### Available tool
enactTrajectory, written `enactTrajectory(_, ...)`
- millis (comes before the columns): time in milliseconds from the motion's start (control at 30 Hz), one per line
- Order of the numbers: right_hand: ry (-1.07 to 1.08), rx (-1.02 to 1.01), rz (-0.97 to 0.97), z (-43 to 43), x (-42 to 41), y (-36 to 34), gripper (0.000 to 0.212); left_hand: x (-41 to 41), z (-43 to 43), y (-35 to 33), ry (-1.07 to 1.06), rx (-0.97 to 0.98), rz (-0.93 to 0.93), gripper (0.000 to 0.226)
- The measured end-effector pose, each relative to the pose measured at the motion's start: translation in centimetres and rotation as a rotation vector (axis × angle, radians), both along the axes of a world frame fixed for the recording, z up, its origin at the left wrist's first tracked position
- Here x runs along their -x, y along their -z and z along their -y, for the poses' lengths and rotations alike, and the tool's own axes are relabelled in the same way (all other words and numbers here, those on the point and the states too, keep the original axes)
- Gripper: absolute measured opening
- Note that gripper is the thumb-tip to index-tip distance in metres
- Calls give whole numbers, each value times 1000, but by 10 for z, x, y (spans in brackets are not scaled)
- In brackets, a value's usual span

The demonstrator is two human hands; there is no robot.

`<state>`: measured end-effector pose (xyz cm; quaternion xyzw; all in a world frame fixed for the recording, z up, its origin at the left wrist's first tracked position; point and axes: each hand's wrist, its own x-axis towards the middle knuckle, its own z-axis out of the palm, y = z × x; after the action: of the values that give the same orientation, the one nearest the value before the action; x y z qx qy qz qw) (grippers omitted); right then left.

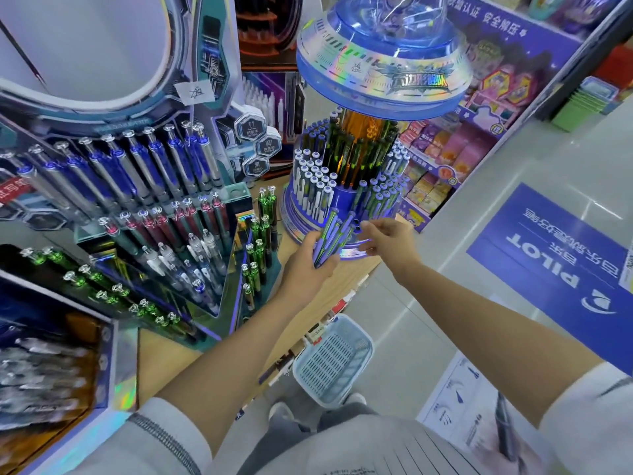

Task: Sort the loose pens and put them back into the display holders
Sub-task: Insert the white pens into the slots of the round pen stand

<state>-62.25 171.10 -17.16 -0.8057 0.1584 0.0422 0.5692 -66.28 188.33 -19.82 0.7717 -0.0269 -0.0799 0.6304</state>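
Pens, a loose purple-and-green bundle (330,236), lie clamped in the left hand (303,265), whose fingers curl round their lower ends. The long axis leans from the palm at near left up toward far right, so the capped ends point at the round display holder (343,197) standing just beyond the hands on the wooden counter (342,286). The right hand (388,240) sits just right of the bundle, thumb and forefinger curled in at the upper ends; it may be pinching a single pen, but I cannot tell whether it has closed on one. Matching purple-green pens (380,197) stand upright in the holder's near-right section, directly above the right hand, which makes that hand the nearer one for lifting a pen out and dropping it in upright. White-capped pens (313,183) fill the section to the left, and a tiered rack (164,200) stands further left.
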Motion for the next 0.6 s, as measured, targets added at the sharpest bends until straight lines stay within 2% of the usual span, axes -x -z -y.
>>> enactTrajectory(100,-91,-162,-104,-8,6,-4,21,3,5,-2,16,44,21,29)
enactTrajectory(267,18,-295,-83,-6,9,-7,34,3,4,1,37,-1,22,32)
enactTrajectory(433,183,-271,156,9,4,-25,30,-1,0,5,5,-43,-1,29)
enactTrajectory(600,296,-93,391,18,-10,-47,31,-5,-4,4,-2,1,15,19)
